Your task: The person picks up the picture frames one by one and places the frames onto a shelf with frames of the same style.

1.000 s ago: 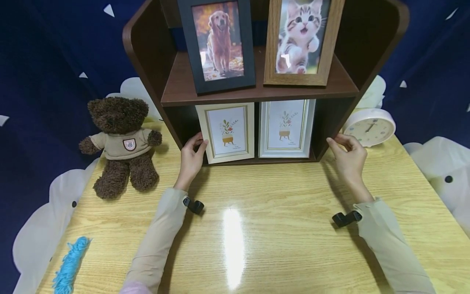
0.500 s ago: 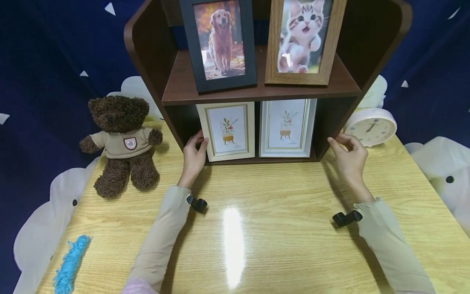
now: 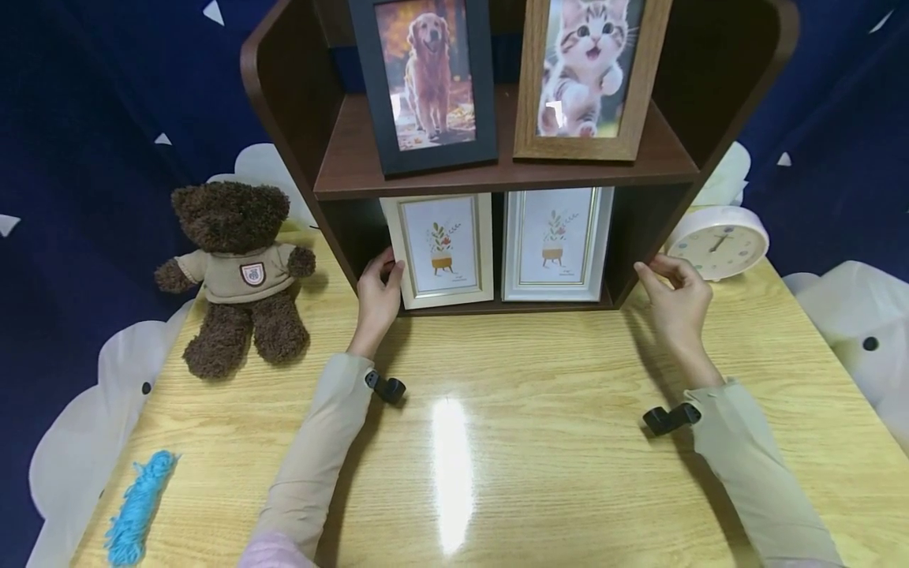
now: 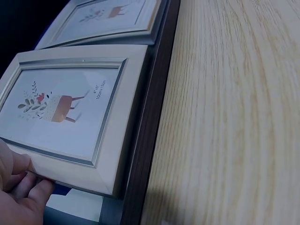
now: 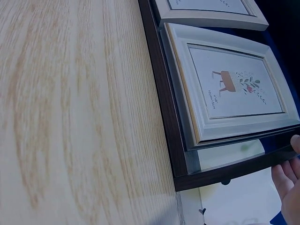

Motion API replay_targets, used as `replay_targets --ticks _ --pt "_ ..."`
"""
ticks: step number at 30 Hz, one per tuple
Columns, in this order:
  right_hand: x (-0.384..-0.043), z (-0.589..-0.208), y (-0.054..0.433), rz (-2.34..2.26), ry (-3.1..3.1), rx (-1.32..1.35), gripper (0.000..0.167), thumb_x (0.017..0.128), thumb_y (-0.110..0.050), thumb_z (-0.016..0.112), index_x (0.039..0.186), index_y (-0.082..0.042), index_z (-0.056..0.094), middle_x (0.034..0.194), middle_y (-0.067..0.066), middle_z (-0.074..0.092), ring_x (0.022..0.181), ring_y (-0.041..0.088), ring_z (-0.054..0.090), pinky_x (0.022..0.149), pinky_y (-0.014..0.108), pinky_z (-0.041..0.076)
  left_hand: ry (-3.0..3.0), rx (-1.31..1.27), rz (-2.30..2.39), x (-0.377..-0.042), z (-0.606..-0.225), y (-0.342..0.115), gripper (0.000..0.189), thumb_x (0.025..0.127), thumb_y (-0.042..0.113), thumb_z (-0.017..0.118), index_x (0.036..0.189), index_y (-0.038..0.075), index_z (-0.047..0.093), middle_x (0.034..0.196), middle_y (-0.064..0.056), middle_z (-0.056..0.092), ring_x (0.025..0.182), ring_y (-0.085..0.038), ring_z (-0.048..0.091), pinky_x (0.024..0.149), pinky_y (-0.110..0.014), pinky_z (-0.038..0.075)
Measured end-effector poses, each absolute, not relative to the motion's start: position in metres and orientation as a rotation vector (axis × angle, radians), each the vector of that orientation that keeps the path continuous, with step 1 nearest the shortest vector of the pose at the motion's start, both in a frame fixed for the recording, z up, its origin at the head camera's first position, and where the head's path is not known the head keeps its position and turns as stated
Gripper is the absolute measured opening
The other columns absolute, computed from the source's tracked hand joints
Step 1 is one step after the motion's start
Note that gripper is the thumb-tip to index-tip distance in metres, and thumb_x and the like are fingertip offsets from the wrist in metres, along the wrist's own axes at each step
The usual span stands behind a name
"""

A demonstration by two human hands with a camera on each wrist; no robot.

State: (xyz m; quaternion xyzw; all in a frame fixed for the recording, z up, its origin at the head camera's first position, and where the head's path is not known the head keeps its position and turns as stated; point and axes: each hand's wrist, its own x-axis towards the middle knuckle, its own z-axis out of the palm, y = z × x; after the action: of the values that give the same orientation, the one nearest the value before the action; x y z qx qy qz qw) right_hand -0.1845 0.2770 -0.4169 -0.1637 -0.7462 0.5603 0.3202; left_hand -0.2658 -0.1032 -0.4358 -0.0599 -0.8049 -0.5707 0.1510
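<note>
In the head view my left hand (image 3: 379, 298) pinches the left edge of a cream picture frame (image 3: 443, 244), thumb in front and fingers behind. This frame stands in the lower compartment of a dark brown shelf (image 3: 454, 184), with a potted-plant print in it. Beside it, a small gap apart, stands a white picture frame (image 3: 557, 244) with a similar print. My right hand (image 3: 678, 304) grips the front edge of the shelf's right side panel; the right wrist view shows its thumb (image 5: 296, 143) inside and its fingers (image 5: 282, 183) outside.
Above, a black frame (image 3: 433, 75) with a dog photo and a wooden frame (image 3: 582, 71) with a cat photo stand on the upper board. A teddy bear (image 3: 241, 276) and blue yarn (image 3: 138, 509) lie left; a round clock (image 3: 720, 241) stands right.
My left hand has moved slightly to the right and inward, and the cream frame's bottom edge sits a little farther back. The right hand keeps its grip on the shelf panel.
</note>
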Motion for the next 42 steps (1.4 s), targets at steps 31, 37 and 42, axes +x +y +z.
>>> replay_targets --ticks 31,37,42 --pt "-0.184 -0.416 0.277 1.479 -1.945 -0.429 0.012 0.081 -0.012 0.076 0.091 -0.017 0.07 0.081 -0.018 0.063 0.081 -0.003 0.061 0.069 0.004 0.049 -2.268 -0.251 -1.788 -0.242 -0.435 -0.111 0.041 0.099 0.009 0.05 0.137 -0.003 0.045 0.133 -0.02 0.05 0.119 -0.03 0.051 0.1 -0.042 0.047" --pt "-0.186 -0.417 0.276 1.467 -1.934 -0.407 0.014 0.081 -0.01 0.076 0.087 -0.02 0.068 0.079 -0.02 0.062 0.079 -0.004 0.061 0.068 0.004 0.049 -2.316 -0.285 -1.747 -0.228 -0.435 -0.121 0.042 0.1 0.014 0.05 0.139 0.001 0.044 0.131 -0.018 0.053 0.119 -0.03 0.051 0.095 -0.045 0.047" --pt "-0.186 -0.418 0.277 1.477 -1.924 -0.401 0.014 0.081 -0.009 0.076 0.087 -0.019 0.069 0.08 -0.019 0.062 0.079 -0.004 0.061 0.068 0.004 0.049 -2.311 -0.281 -1.731 -0.221 -0.436 -0.128 0.039 0.099 0.015 0.052 0.136 0.003 0.049 0.128 -0.016 0.056 0.116 -0.028 0.053 0.088 -0.036 0.049"
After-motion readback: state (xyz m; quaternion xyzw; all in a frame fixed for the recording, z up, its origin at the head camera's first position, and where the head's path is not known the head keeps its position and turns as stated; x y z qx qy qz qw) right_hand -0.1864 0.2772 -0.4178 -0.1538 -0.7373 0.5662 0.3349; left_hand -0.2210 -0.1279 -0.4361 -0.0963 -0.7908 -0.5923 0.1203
